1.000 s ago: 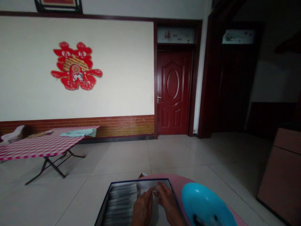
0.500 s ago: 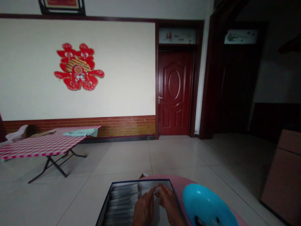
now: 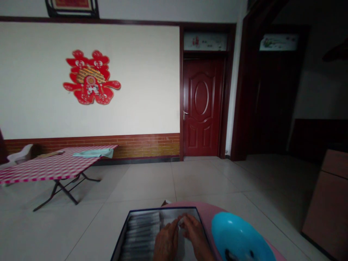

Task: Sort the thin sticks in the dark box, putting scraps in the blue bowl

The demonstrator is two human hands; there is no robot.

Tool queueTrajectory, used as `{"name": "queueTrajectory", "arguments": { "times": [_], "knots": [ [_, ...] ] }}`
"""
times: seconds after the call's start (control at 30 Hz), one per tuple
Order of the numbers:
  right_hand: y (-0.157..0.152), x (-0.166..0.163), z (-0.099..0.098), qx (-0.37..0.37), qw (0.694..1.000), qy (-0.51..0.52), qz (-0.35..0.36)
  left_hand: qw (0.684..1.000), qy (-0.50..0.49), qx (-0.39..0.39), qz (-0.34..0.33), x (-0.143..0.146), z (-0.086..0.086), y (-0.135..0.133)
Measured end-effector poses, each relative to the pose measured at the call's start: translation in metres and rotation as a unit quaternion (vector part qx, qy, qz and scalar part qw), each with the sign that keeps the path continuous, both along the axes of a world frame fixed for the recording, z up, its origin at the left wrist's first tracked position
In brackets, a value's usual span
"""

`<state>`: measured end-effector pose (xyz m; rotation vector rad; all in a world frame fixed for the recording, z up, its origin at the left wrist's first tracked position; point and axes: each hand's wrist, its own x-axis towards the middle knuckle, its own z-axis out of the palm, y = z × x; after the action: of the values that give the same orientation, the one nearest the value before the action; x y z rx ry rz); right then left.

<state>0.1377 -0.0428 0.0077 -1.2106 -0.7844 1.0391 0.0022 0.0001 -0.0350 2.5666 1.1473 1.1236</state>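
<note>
- The left hand (image 3: 165, 243) is at the bottom centre of the view, curled narrow, its fingertips (image 3: 176, 225) meeting those of the right hand (image 3: 195, 235).
- The right hand is also curled narrow. Together the hands pinch a small pale piece (image 3: 181, 221), too small and blurred to identify.
- Both hands are over a dark-edged rectangular tray (image 3: 196, 216), which lies on a rounded pink surface (image 3: 206, 206).
- Rows of silvery-grey strips (image 3: 143, 232) fill the left part of the tray, packed side by side. The right part, under the hands, shows a paler lining.
- Just right of the tray, on the same pink surface, sits a bright blue plastic basin (image 3: 240, 232) with a few dark items (image 3: 231, 255) at its near edge.
- Ahead, on the beige tile floor (image 3: 141, 179), a folding table with a red-and-white checked cloth (image 3: 46, 165) stands well apart, left of the hands. A teal cloth (image 3: 94, 153) lies on it.
- A red paper-cut decoration (image 3: 91, 78) hangs on the white wall, beside a dark red door (image 3: 202, 107).
</note>
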Motion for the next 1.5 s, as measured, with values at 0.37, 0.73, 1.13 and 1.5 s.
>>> {"name": "queueTrajectory", "arguments": {
  "times": [0.37, 0.73, 1.13, 1.5],
  "knots": [
    [0.002, 0.0, 0.005, -0.002, 0.999, -0.046, 0.013, 0.993, -0.05, 0.093, 0.052, 0.008, -0.017, 0.004],
    [0.005, -0.003, 0.006, -0.013, 0.998, -0.058, 0.003, 0.998, -0.037, -0.044, 0.016, 0.008, -0.009, 0.004],
    [0.001, -0.003, 0.006, -0.008, 1.0, -0.017, 0.004, 0.994, -0.031, 0.1, 0.011, 0.007, -0.007, -0.002],
    [-0.002, -0.006, 0.007, -0.001, 1.0, -0.005, -0.013, 0.982, 0.024, 0.185, 0.03, 0.009, -0.004, -0.003]
  ]
}}
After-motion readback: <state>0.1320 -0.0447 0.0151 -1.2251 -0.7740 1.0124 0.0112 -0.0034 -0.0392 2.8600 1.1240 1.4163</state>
